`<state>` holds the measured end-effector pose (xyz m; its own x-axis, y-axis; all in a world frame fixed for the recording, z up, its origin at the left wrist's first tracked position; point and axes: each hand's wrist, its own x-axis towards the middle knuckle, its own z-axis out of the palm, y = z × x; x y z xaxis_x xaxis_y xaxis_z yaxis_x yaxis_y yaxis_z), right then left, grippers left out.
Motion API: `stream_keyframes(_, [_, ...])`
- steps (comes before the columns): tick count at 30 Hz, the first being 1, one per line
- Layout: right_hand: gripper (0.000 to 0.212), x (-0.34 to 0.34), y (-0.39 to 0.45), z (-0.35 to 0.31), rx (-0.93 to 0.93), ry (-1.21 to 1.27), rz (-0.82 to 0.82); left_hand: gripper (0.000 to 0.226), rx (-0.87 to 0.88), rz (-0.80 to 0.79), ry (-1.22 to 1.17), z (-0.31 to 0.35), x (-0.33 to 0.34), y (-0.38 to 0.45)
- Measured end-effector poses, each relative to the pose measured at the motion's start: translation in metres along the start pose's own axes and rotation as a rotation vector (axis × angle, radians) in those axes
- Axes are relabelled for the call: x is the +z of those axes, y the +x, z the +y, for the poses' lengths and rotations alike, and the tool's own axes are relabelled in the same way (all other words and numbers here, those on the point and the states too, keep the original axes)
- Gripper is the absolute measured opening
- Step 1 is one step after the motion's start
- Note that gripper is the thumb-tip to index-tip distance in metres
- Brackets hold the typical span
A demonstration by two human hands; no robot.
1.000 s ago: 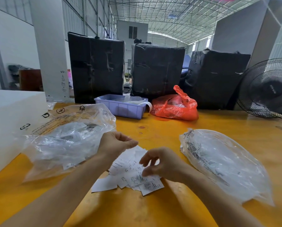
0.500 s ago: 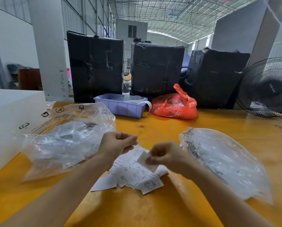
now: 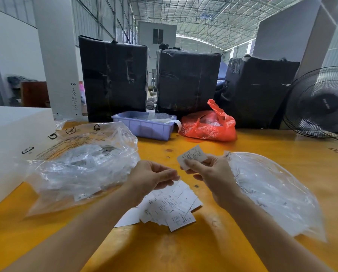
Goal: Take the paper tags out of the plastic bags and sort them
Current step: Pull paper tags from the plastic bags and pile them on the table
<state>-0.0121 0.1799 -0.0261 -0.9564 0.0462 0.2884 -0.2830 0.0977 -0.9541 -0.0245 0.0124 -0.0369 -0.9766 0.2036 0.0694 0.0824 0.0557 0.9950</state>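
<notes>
My right hand [image 3: 211, 173] pinches one white paper tag [image 3: 192, 156] and holds it up above the table. My left hand [image 3: 151, 178] hovers just left of it, fingers loosely curled, with nothing visible in it. Below both hands a pile of loose white tags [image 3: 170, 209] lies on the yellow table [image 3: 184, 252]. A crumpled clear plastic bag with tags inside [image 3: 81, 163] sits to the left. Another clear bag [image 3: 272, 193] lies to the right.
A white foam box [image 3: 13, 142] stands at the left edge. At the back are a purple tray [image 3: 144, 127], a red plastic bag [image 3: 209, 124], three black-wrapped bales [image 3: 187, 81] and a black fan [image 3: 321, 103] at the right.
My right hand picked one tag off the pile and lifted it up in front of me. The left hand stayed hovering beside it.
</notes>
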Motion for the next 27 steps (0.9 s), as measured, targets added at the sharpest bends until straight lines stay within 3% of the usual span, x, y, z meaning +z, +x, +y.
stream_keyframes(4, [0.003, 0.0043, -0.0024, 0.0011, -0.014, 0.007, -0.022, 0.016, -0.008, -0.025, -0.002, 0.0002, -0.0006, -0.0010])
stream_keyframes(10, [0.012, 0.0058, -0.0047, 0.0023, -0.066, 0.037, -0.041, 0.029, -0.060, -0.086, -0.093, 0.0033, 0.0001, -0.0036])
stream_keyframes(17, [0.007, 0.0079, -0.0051, 0.0045, -0.063, 0.043, -0.059, 0.018, -0.091, -0.138, -0.154, 0.0026, 0.0009, -0.0049])
stream_keyframes(27, [0.010, 0.0054, -0.0036, 0.0018, -0.013, -0.057, -0.078, 0.011, -0.057, -0.041, -0.146, 0.0019, 0.0009, -0.0043])
